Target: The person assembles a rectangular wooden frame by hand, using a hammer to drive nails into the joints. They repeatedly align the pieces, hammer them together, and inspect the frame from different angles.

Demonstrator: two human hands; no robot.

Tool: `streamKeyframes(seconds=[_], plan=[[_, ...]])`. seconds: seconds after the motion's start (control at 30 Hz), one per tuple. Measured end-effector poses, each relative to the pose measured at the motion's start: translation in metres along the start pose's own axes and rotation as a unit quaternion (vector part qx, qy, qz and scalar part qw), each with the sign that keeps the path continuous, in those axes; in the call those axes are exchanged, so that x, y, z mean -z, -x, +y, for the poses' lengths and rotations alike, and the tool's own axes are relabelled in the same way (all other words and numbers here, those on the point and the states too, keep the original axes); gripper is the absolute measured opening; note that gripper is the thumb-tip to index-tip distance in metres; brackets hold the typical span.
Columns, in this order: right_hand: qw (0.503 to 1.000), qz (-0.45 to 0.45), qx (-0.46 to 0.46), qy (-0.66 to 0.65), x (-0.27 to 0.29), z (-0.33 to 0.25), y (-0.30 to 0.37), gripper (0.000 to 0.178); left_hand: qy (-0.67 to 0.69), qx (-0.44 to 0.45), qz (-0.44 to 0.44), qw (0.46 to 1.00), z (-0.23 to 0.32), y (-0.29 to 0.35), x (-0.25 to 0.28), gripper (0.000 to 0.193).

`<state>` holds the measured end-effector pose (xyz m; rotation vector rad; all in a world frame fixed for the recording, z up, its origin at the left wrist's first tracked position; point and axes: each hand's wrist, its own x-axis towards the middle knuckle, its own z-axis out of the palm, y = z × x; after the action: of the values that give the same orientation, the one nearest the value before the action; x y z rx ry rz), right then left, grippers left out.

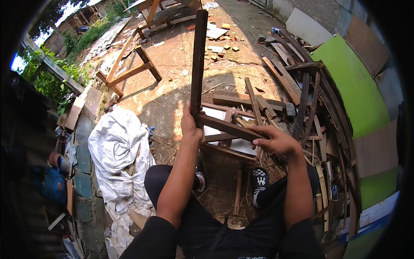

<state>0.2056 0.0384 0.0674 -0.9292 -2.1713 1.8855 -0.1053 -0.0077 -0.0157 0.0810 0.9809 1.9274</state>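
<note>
Two dark wooden bars meet in an L in front of me. My left hand (190, 123) is closed round the lower end of the upright wooden bar (199, 60), right by the corner. The shorter wooden bar (228, 128) slants from that corner down to the right, and my right hand (276, 140) grips its far end, thumb on the near side. Whether the bars are fixed together at the corner I cannot tell. Below them lies a wooden frame with white panels (248, 146), partly hidden by the shorter bar. A hammer-like tool (238, 120) rests on it.
A white cloth sheet (116, 151) lies heaped at my left. Scrap timber (310, 95) is piled along the right, beside a green panel (351, 82). Farther off stand a wooden trestle-like frame (131, 73) and scattered small wood blocks (226, 26).
</note>
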Motion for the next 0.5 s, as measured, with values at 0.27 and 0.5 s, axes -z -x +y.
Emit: streamKeyframes(seconds=[0.27, 0.5], plan=[[0.996, 0.068, 0.03, 0.044, 0.039, 0.004, 0.025, 0.048, -0.172, -0.055, -0.239, 0.954, 0.019, 0.046, -0.031, 0.067], [0.854, 0.473, 0.139, 0.168, 0.008, 0.0, -0.006, 0.048, -0.166, -0.158, -0.151, 0.961, -0.014, 0.058, -0.076, 0.056]])
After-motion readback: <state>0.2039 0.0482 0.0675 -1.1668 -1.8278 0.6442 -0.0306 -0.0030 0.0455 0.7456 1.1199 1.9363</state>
